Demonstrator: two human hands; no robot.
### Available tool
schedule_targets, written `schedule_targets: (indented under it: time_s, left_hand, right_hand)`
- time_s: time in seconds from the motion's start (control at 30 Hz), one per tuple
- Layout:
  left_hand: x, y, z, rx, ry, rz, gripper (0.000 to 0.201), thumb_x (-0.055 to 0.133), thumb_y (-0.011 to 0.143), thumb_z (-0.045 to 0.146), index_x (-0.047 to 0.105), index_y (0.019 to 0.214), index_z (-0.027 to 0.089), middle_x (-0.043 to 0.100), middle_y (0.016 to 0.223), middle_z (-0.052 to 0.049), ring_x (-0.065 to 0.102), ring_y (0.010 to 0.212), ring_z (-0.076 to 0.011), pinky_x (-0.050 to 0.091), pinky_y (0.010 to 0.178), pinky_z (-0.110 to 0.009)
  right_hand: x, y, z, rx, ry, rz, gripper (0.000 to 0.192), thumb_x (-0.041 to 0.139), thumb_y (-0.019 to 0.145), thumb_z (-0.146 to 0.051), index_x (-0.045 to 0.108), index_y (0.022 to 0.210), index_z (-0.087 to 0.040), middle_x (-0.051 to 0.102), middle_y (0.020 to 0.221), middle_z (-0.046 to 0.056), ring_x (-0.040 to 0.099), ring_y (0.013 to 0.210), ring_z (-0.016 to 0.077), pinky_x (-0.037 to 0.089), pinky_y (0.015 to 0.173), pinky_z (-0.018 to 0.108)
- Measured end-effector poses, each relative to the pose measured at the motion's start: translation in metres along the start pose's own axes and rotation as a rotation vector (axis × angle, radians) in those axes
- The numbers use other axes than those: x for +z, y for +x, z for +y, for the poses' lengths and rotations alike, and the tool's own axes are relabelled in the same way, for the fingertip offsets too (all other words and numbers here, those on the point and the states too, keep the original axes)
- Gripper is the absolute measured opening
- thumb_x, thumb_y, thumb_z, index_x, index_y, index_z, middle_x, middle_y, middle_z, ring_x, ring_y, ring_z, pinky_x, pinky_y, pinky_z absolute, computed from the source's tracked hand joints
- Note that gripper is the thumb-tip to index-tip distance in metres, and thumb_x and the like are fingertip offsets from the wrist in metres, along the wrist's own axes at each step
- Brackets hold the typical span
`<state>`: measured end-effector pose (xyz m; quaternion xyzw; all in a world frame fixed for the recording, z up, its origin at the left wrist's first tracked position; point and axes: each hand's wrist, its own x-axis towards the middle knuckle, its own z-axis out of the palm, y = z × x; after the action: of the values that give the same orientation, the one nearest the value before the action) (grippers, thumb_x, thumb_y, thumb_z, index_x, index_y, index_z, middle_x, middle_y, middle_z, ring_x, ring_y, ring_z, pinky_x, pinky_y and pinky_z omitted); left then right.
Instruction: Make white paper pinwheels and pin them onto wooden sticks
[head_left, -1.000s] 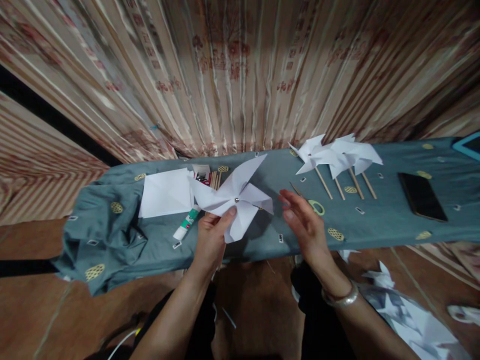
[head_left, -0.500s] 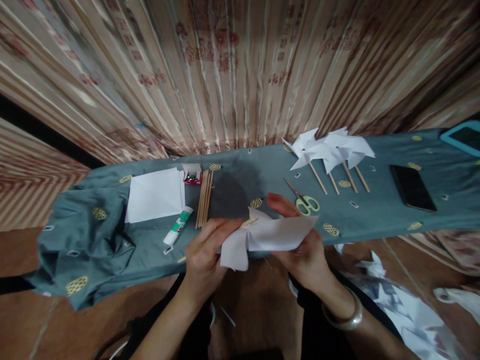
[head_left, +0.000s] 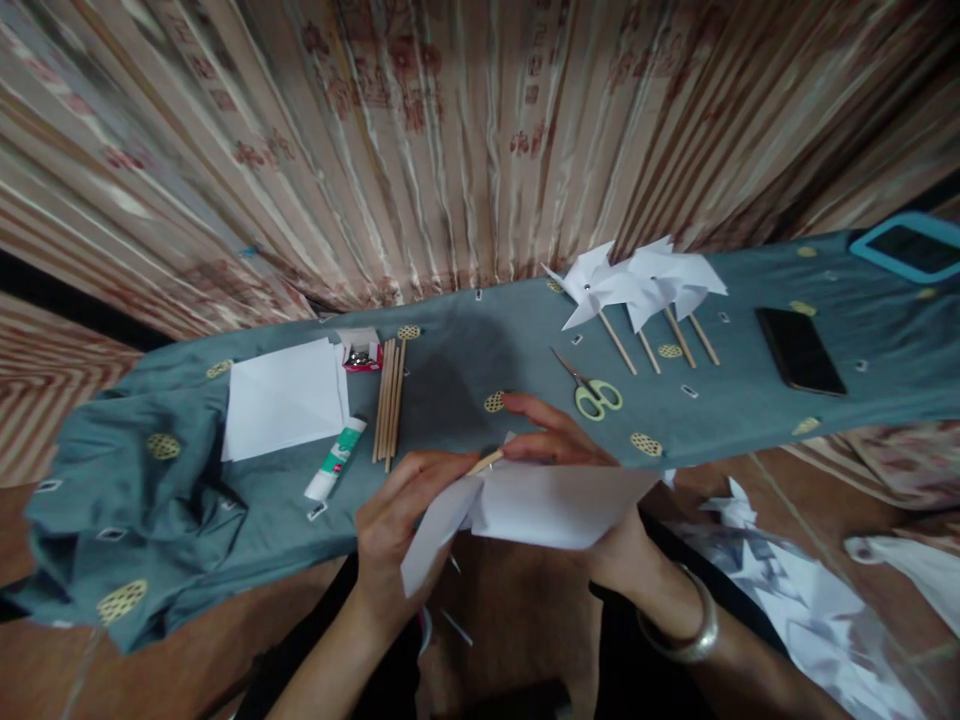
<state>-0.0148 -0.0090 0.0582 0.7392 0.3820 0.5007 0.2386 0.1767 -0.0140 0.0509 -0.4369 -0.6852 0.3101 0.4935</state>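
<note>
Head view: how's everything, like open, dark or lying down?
White paper pinwheel: held by left hand and right hand
Overlapping white pinwheels: lying down
Small red-white box: open, shiny pieces inside
Green-handled steel scissors: lying flat
Green-white glue tube: lying down
White paper sheets: stacked flat
Thin wooden sticks: side by side
Black rectangular phone: flat, screen dark

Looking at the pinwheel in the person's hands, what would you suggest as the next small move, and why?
Perhaps tilt the paper pinwheel to bring its front center into view: the left hand grips it near the stick tip, the right hand sits partly behind the paper, and that center is hidden at this angle.
</note>
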Motion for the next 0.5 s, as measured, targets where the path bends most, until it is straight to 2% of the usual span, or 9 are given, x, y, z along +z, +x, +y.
schedule_targets:
  time_s: [0.2, 0.5]
  left_hand:
    - [0.0014, 0.0015, 0.003, -0.029, -0.022, 0.008, 0.028, 0.066, 0.083, 0.012, 0.072, 0.109, 0.022, 0.072, 0.095, -0.005, 0.068, 0.082, -0.0151, 0.055, 0.072, -0.023]
    - [0.001, 0.0058, 0.0055, -0.131, -0.028, -0.015, 0.018, 0.065, 0.085, 0.019, 0.076, 0.099, 0.023, 0.074, 0.088, -0.003, 0.069, 0.076, -0.0146, 0.055, 0.07, -0.022]
  right_hand:
    - [-0.0048, 0.0022, -0.0065, -0.057, -0.115, 0.002, 0.019, 0.064, 0.084, -0.035, 0.065, 0.103, -0.03, 0.059, 0.136, 0.002, 0.061, 0.119, 0.0269, 0.057, 0.092, 0.045]
    - [-0.0034, 0.0013, -0.0071, -0.102, -0.09, 0.032, 0.021, 0.064, 0.084, -0.033, 0.065, 0.106, -0.032, 0.059, 0.136, 0.001, 0.06, 0.12, 0.0273, 0.054, 0.096, 0.046]
